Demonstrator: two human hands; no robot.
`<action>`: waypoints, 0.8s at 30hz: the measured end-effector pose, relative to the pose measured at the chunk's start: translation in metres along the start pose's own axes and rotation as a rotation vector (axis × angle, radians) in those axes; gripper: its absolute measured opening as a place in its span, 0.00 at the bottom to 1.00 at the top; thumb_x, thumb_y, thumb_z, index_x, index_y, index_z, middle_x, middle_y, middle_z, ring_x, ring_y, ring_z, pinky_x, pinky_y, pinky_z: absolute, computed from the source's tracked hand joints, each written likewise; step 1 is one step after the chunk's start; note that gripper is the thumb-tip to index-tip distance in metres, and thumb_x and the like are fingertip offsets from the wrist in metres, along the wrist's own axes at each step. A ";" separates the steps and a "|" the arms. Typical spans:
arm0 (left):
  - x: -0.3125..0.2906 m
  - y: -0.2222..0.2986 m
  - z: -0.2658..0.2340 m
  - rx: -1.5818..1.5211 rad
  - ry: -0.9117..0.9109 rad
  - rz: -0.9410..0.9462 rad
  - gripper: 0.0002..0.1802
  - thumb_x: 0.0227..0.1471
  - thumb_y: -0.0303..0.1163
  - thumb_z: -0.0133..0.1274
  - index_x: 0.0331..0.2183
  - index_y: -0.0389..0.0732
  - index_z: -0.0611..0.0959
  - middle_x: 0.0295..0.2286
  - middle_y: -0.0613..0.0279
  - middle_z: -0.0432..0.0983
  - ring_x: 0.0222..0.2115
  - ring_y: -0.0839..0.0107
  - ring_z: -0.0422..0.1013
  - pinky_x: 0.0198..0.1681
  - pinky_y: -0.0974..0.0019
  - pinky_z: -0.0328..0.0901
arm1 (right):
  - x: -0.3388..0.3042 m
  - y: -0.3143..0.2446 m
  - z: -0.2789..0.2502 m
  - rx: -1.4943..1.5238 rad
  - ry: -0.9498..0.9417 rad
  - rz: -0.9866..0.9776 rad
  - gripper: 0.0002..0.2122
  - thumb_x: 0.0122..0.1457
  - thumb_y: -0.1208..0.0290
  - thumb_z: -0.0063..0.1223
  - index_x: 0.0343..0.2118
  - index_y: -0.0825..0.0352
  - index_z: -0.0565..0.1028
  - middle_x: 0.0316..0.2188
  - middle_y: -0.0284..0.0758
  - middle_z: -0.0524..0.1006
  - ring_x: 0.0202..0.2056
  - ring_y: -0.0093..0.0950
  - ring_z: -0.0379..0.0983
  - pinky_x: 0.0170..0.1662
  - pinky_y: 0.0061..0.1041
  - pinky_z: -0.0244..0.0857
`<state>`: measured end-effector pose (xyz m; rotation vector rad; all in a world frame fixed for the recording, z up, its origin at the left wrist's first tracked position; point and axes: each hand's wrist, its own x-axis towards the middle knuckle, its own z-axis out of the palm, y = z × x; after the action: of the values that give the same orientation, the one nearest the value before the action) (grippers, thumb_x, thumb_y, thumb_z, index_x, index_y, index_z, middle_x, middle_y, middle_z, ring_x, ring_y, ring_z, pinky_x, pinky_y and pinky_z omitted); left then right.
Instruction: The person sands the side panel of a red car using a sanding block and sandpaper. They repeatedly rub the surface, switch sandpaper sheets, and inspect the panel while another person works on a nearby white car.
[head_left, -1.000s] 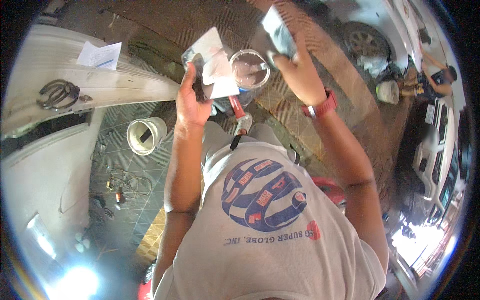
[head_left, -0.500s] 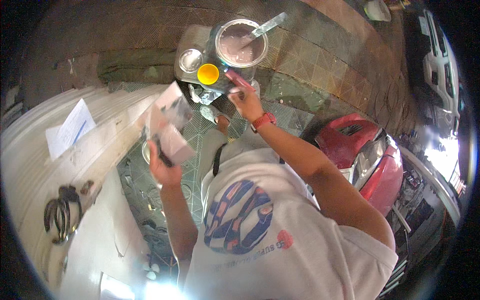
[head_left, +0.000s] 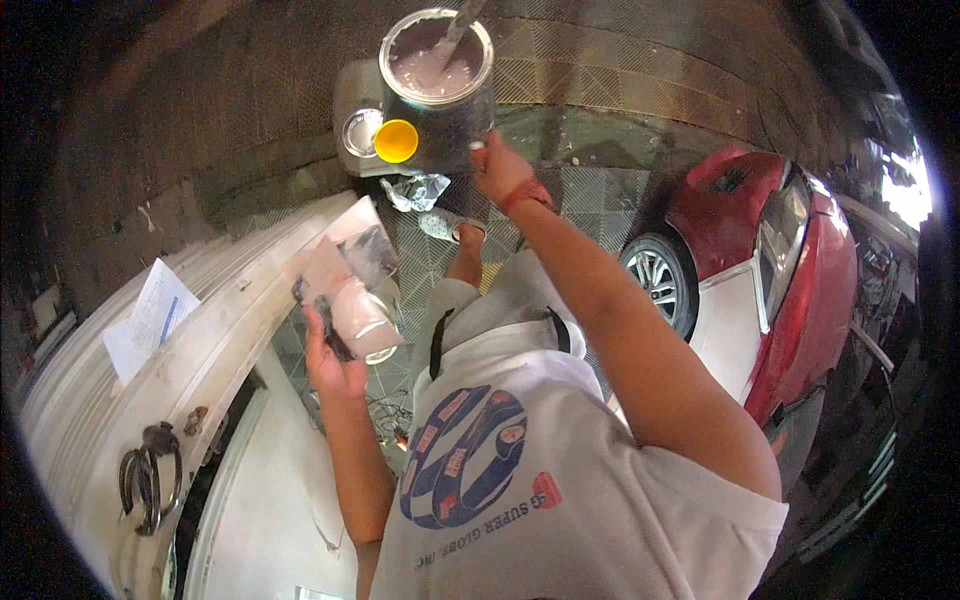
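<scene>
My left hand (head_left: 333,365) grips a flat mixing board (head_left: 372,254) by its lower edge. Pinkish paste is smeared over it, along with a dark patch. At the far side, my right hand (head_left: 500,172) closes around a small red tube (head_left: 478,157), mostly hidden by the fingers, with a pale tip showing. The tube is beside a large open can (head_left: 437,101) of pinkish-grey paste. A flat metal-looking spatula (head_left: 457,35) leans in the paste. Left of the can sit a yellow round cap (head_left: 396,142) and a silvery round lid (head_left: 360,133).
Crumpled clear plastic (head_left: 415,190) hangs below the can's stand. A long pale panel (head_left: 230,265) with a paper sheet (head_left: 152,318) on it runs along the left. A red car part (head_left: 725,195) and a wheel (head_left: 655,285) are at the right. My foot (head_left: 447,226) rests on the tiled floor.
My right hand and the tube have turned, so less of the tube shows. The board in my left hand has tilted to show more of its paste-covered face. The whole view has shifted.
</scene>
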<state>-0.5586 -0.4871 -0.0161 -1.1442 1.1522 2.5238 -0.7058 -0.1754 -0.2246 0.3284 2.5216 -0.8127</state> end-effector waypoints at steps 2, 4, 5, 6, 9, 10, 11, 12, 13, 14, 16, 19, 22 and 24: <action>0.005 -0.006 0.009 -0.006 -0.122 -0.032 0.33 0.69 0.48 0.47 0.64 0.36 0.67 0.60 0.54 0.70 0.60 0.58 0.68 0.64 0.52 0.62 | -0.036 0.021 -0.049 0.255 0.052 -0.027 0.21 0.55 0.64 0.66 0.50 0.60 0.73 0.41 0.44 0.81 0.42 0.50 0.80 0.44 0.46 0.74; 0.005 -0.012 0.025 0.004 -0.192 -0.054 0.33 0.68 0.49 0.47 0.64 0.37 0.68 0.59 0.55 0.70 0.59 0.59 0.68 0.63 0.53 0.62 | -0.060 0.067 -0.084 0.476 0.284 -0.095 0.23 0.53 0.64 0.69 0.49 0.62 0.72 0.35 0.40 0.82 0.37 0.45 0.82 0.42 0.41 0.76; 0.004 -0.017 0.036 0.022 -0.226 -0.056 0.33 0.68 0.49 0.47 0.64 0.37 0.67 0.59 0.55 0.70 0.59 0.59 0.68 0.63 0.53 0.62 | -0.070 0.092 -0.103 0.550 0.402 -0.095 0.23 0.54 0.64 0.69 0.50 0.64 0.72 0.34 0.37 0.82 0.35 0.40 0.83 0.41 0.37 0.77; 0.003 -0.024 0.047 0.040 -0.261 -0.064 0.33 0.68 0.49 0.47 0.64 0.37 0.67 0.59 0.55 0.70 0.59 0.59 0.68 0.63 0.53 0.62 | -0.084 0.113 -0.127 0.737 0.401 -0.008 0.23 0.56 0.64 0.68 0.51 0.66 0.72 0.35 0.37 0.82 0.35 0.37 0.83 0.40 0.34 0.77; -0.004 -0.047 0.072 0.063 -0.333 -0.055 0.34 0.68 0.50 0.47 0.64 0.37 0.67 0.59 0.55 0.70 0.59 0.59 0.69 0.64 0.53 0.62 | -0.145 0.142 -0.197 1.186 0.356 0.133 0.22 0.61 0.65 0.65 0.53 0.71 0.71 0.38 0.36 0.82 0.36 0.30 0.82 0.38 0.25 0.77; -0.009 -0.057 0.081 0.077 -0.339 -0.061 0.34 0.68 0.50 0.47 0.64 0.37 0.67 0.59 0.55 0.70 0.59 0.59 0.69 0.64 0.52 0.63 | -0.169 0.144 -0.214 1.260 0.334 0.111 0.22 0.63 0.64 0.63 0.53 0.72 0.71 0.39 0.37 0.82 0.36 0.29 0.82 0.37 0.22 0.77; -0.014 -0.060 0.086 0.112 -0.350 -0.057 0.33 0.68 0.50 0.48 0.64 0.39 0.67 0.59 0.56 0.71 0.59 0.59 0.68 0.64 0.52 0.62 | -0.189 0.146 -0.218 1.336 0.310 0.090 0.21 0.65 0.64 0.61 0.54 0.74 0.71 0.40 0.37 0.82 0.36 0.28 0.82 0.37 0.20 0.77; -0.018 -0.068 0.091 0.112 -0.359 -0.066 0.33 0.67 0.50 0.49 0.64 0.39 0.67 0.59 0.56 0.71 0.59 0.59 0.68 0.64 0.52 0.62 | -0.203 0.151 -0.218 1.386 0.286 0.070 0.21 0.66 0.64 0.60 0.54 0.73 0.70 0.42 0.39 0.82 0.36 0.28 0.82 0.37 0.22 0.77; -0.025 -0.078 0.099 0.119 -0.359 -0.072 0.33 0.67 0.50 0.50 0.64 0.40 0.68 0.59 0.56 0.71 0.59 0.59 0.68 0.64 0.51 0.62 | -0.216 0.157 -0.218 1.442 0.253 0.053 0.21 0.67 0.63 0.59 0.55 0.73 0.70 0.43 0.41 0.81 0.35 0.29 0.82 0.38 0.23 0.77; -0.034 -0.087 0.107 0.124 -0.358 -0.076 0.33 0.67 0.49 0.51 0.64 0.40 0.68 0.59 0.56 0.71 0.60 0.59 0.68 0.64 0.51 0.62 | -0.229 0.164 -0.218 1.497 0.217 0.033 0.21 0.68 0.63 0.58 0.56 0.73 0.70 0.45 0.42 0.81 0.35 0.29 0.81 0.39 0.25 0.78; -0.053 -0.106 0.122 0.151 -0.364 -0.099 0.33 0.66 0.49 0.53 0.63 0.41 0.69 0.58 0.57 0.71 0.59 0.59 0.68 0.64 0.51 0.63 | -0.256 0.175 -0.211 1.528 0.214 -0.023 0.21 0.68 0.63 0.56 0.57 0.73 0.70 0.45 0.42 0.81 0.36 0.28 0.82 0.39 0.24 0.78; -0.067 -0.131 0.129 0.153 -0.439 -0.098 0.32 0.66 0.48 0.53 0.63 0.41 0.69 0.58 0.58 0.72 0.59 0.59 0.69 0.64 0.50 0.63 | -0.295 0.174 -0.201 1.538 0.226 -0.091 0.18 0.69 0.64 0.56 0.55 0.72 0.72 0.43 0.41 0.82 0.38 0.28 0.82 0.39 0.22 0.78; -0.086 -0.160 0.138 0.162 -0.466 -0.121 0.32 0.65 0.48 0.53 0.63 0.42 0.69 0.58 0.59 0.72 0.59 0.59 0.69 0.63 0.49 0.63 | -0.327 0.175 -0.199 1.543 0.252 -0.073 0.19 0.68 0.68 0.57 0.58 0.69 0.70 0.45 0.40 0.82 0.40 0.28 0.82 0.40 0.24 0.79; -0.095 -0.177 0.148 0.156 -0.495 -0.149 0.29 0.66 0.46 0.52 0.62 0.42 0.70 0.57 0.59 0.74 0.57 0.59 0.71 0.62 0.49 0.65 | -0.345 0.174 -0.206 1.568 0.231 -0.132 0.25 0.66 0.72 0.58 0.63 0.66 0.64 0.51 0.43 0.79 0.44 0.33 0.82 0.45 0.28 0.79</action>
<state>-0.5056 -0.2444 0.0069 -0.5012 1.0565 2.3576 -0.4198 0.0586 0.0106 0.7207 1.4955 -2.7449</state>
